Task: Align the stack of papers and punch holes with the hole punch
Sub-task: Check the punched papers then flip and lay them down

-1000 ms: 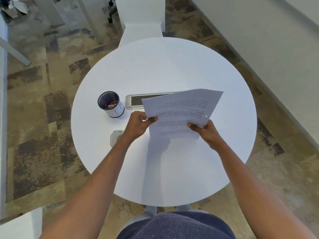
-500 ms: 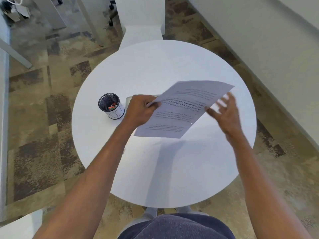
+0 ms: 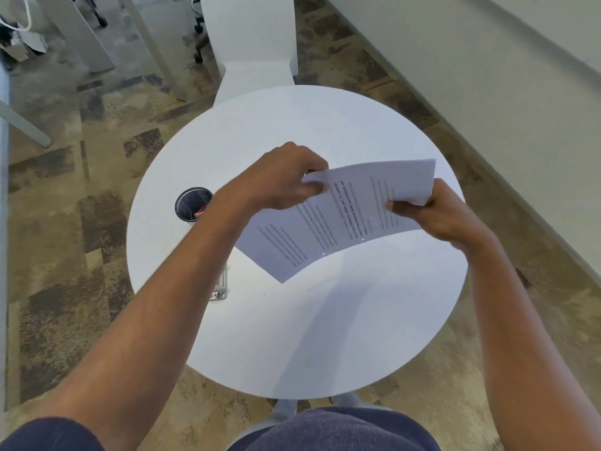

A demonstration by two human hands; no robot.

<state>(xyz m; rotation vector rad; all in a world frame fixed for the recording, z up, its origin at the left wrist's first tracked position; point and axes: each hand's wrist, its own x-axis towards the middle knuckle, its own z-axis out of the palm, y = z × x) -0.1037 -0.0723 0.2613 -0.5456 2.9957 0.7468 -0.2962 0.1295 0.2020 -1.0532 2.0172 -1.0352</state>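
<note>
The stack of papers [image 3: 338, 219] is held at frame centre above the worktop [image 3: 325, 320], pinched closed by the left hand [image 3: 279, 180] and right hand [image 3: 435, 213]. Aligning seems under way; squaring edges is needed next.

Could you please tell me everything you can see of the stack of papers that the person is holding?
The stack of papers is white, printed with lines of dark text too blurred to read, and looks thin. It is held in the air above the round white table, tilted and slightly bowed, with one corner pointing down towards the person. The left hand pinches its far left corner, and the right hand grips its right edge. Two small bright dots, perhaps holes, sit near its lower right edge. It touches nothing else.
</note>
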